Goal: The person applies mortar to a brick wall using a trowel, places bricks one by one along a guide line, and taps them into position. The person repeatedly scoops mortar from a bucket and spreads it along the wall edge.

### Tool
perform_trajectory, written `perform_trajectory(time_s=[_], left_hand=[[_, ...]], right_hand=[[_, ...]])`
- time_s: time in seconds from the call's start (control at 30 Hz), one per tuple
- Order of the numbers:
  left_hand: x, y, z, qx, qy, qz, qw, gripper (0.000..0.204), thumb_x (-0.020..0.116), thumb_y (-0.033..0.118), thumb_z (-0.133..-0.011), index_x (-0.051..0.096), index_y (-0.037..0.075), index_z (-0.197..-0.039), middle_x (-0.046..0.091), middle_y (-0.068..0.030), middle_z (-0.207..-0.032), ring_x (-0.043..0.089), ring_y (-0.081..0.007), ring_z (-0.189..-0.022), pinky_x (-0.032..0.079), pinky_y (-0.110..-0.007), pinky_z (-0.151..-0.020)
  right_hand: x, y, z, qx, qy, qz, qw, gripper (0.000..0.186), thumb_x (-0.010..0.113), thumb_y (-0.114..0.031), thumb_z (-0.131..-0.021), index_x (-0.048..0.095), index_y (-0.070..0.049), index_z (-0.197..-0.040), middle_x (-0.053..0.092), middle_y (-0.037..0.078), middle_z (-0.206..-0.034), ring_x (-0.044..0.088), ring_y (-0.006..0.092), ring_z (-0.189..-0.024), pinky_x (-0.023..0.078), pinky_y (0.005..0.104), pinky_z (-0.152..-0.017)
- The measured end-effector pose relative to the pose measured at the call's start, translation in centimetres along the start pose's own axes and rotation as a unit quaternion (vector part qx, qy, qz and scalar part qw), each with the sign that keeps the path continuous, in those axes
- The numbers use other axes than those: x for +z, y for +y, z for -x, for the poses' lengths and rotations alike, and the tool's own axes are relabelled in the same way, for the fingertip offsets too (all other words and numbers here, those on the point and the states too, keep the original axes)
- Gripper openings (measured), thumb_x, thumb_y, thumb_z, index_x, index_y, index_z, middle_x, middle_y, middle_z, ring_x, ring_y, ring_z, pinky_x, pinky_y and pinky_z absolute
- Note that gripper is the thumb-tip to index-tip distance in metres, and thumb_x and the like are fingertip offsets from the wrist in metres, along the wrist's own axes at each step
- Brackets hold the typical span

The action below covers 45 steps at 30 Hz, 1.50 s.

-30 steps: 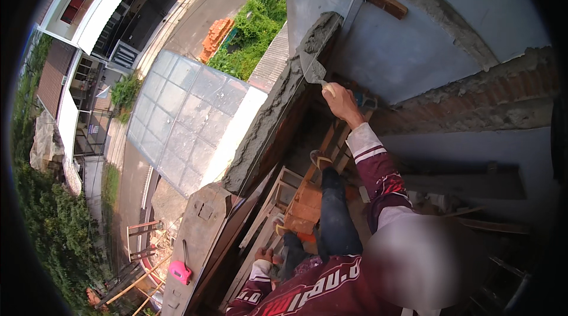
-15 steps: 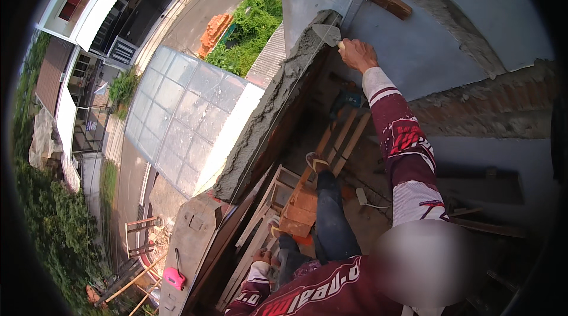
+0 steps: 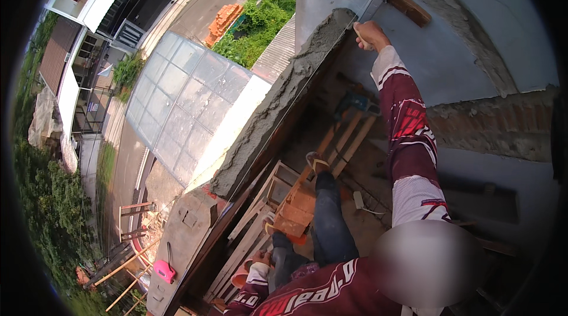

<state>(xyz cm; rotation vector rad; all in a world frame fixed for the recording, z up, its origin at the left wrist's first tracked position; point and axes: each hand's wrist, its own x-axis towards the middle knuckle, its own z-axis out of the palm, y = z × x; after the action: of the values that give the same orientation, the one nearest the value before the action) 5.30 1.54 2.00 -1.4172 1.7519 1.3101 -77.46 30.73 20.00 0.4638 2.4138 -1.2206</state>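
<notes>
Right hand (image 3: 371,36) is curled tight around what looks like the pale handle (image 3: 357,31) of a small hand tool, maybe a trowel. The tool's blade does not show clearly, so I cannot tell how it is turned. This hand is up at the far end of a long, lumpy strip of wet grey mortar (image 3: 278,103), close to the blue-grey wall. The mortar sits on top of a narrow wall, and a thin, pale string (image 3: 300,89) runs along its edge.

Left hand (image 3: 261,258) is low down, near the knee, with its fingers bent. I cannot tell if it has anything in it. Just beside it is a round orange thing, like a bucket (image 3: 239,279). Some orange bricks (image 3: 299,209) are near the feet.

A bright pink tape measure (image 3: 164,271) lies on a flat grey slab (image 3: 192,215) at the near end of the mortar.

The mortar looks soft, sticky and heavy. It would squash if grabbed, so a flat blade should move it better than fingers. The tool is likely stiff and quite light. The best place to hold it is the middle of the handle, but wet mud could make that slippery.
</notes>
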Motion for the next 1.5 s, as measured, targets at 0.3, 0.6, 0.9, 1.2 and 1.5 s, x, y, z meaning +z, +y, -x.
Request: perform_trajectory(time_s=[0.3, 0.6, 0.9, 1.2, 1.5], left_hand=[[0.0, -1.0, -0.5, -0.018, 0.017, -0.017, 1.000, 0.031, 0.070, 0.019, -0.085, 0.063, -0.002, -0.106, 0.071, -0.0132, -0.088, 0.067, -0.0202, -0.077, 0.053, -0.032, -0.070], [-1.8, 1.6, -0.6, 0.044, 0.031, 0.082, 0.995, 0.025, 0.069, 0.017, -0.086, 0.061, -0.002, -0.101, 0.068, -0.0095, -0.081, 0.063, -0.0162, -0.070, 0.051, -0.030, -0.065], [-4.3, -4.8, -0.2, -0.031, 0.037, 0.004, 0.999, 0.040, 0.070, 0.026, -0.083, 0.065, 0.000, -0.113, 0.070, -0.0201, -0.100, 0.068, -0.0296, -0.093, 0.053, -0.037, -0.082], [-3.0, -6.3, 1.7, 0.001, 0.012, 0.086, 0.996, 0.026, 0.063, 0.015, -0.090, 0.055, -0.003, -0.106, 0.067, -0.0122, -0.082, 0.065, -0.0213, -0.069, 0.051, -0.034, -0.060], [-1.9, -5.0, -0.6, -0.026, -0.003, 0.041, 0.999, 0.030, 0.066, 0.022, -0.088, 0.059, 0.000, -0.108, 0.066, -0.0097, -0.079, 0.061, -0.0180, -0.065, 0.049, -0.032, -0.057]], right_hand=[[2.5, 2.3, 10.2, -0.028, -0.176, 0.011, 0.984, 0.041, 0.048, -0.035, -0.098, 0.058, 0.003, -0.109, 0.062, 0.009, -0.075, 0.057, 0.0148, -0.050, 0.047, 0.0299, -0.043], [9.2, 4.7, 21.9, -0.018, -0.263, -0.013, 0.964, 0.043, 0.045, -0.035, -0.099, 0.058, 0.005, -0.107, 0.061, 0.009, -0.073, 0.057, 0.0137, -0.049, 0.046, 0.0291, -0.039], [11.9, 2.9, 24.2, -0.220, -0.015, 0.340, 0.914, 0.036, 0.054, -0.030, -0.085, 0.062, -0.001, -0.104, 0.065, 0.027, -0.103, 0.062, 0.0423, -0.098, 0.049, 0.0510, -0.084], [13.3, 1.2, 11.3, -0.353, 0.171, 0.639, 0.661, 0.020, 0.050, -0.023, -0.094, 0.061, -0.016, -0.108, 0.060, 0.008, -0.107, 0.067, 0.0277, -0.092, 0.053, 0.0429, -0.071], [17.4, 4.8, 22.7, -0.532, 0.013, 0.533, 0.658, 0.021, 0.054, -0.017, -0.088, 0.058, -0.016, -0.109, 0.056, 0.007, -0.096, 0.064, 0.0274, -0.081, 0.047, 0.0411, -0.064]])
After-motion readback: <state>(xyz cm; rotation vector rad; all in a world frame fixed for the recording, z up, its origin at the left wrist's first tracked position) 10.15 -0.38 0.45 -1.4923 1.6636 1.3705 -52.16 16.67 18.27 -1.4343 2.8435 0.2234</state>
